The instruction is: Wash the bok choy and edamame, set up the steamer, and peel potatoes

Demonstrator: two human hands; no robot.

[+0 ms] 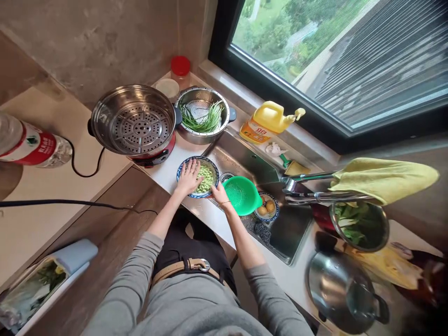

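A: As we looked down at the middle of the frame, we saw the left hand (189, 177) spread open, fingers flat over the blue-rimmed bowl (182, 169) of green beans (206, 178), which stood on the white counter (164, 175) at the sink's (290, 228) left edge.

B: And the right hand (220, 192)? We found it closed on the rim of the green strainer (243, 195), held tilted just right of that bowl, above the sink.

A: We counted 2 more things in the basin: a small bowl (269, 215) with brownish round pieces, partly behind the strainer, and a faucet (308, 177) reaching in from the right.

B: Toward the upper left we noted a steamer pot (135, 123), with a metal colander (203, 116) of green stems touching it.
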